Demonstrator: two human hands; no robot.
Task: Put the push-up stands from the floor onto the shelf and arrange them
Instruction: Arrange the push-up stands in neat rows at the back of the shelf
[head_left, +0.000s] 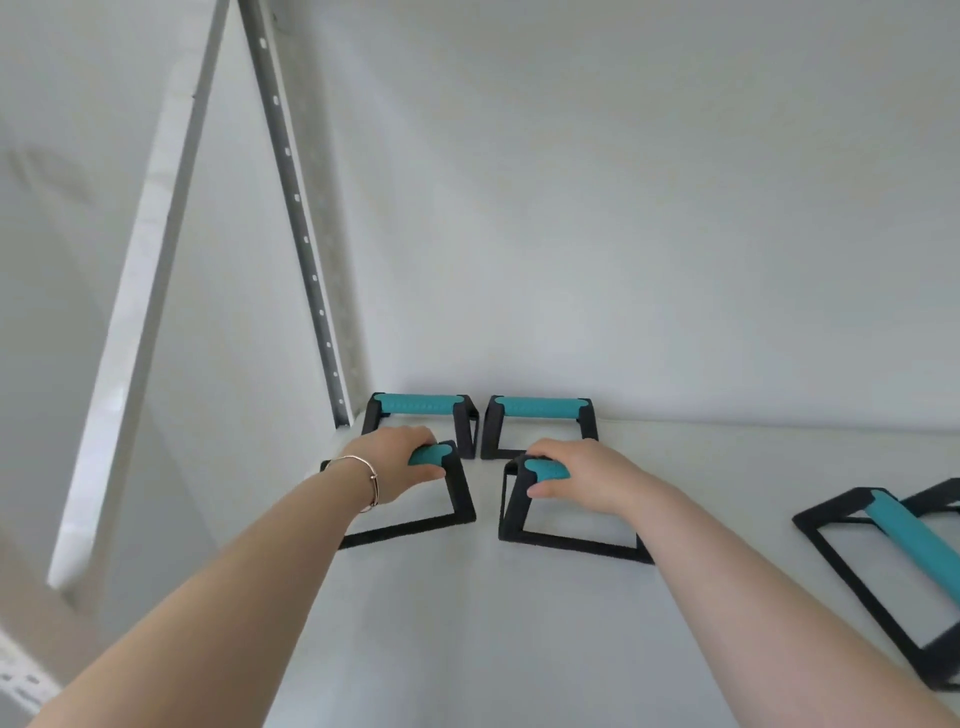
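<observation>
Several push-up stands with black frames and teal grips stand on the white shelf (467, 623). Two sit side by side against the back wall: the rear left stand (418, 405) and the rear right stand (538, 407). In front of them, my left hand (400, 462) is closed around the teal grip of the front left stand (457, 512). My right hand (582, 475) is closed around the grip of the front right stand (519, 514). Both front stands rest on the shelf. A fifth stand (906, 540) lies apart at the right edge, turned at an angle.
A grey slotted upright rail (306, 239) runs down to the shelf's back left corner. A white post (140, 291) stands further left. The white back wall (623, 208) closes the shelf behind the rear stands.
</observation>
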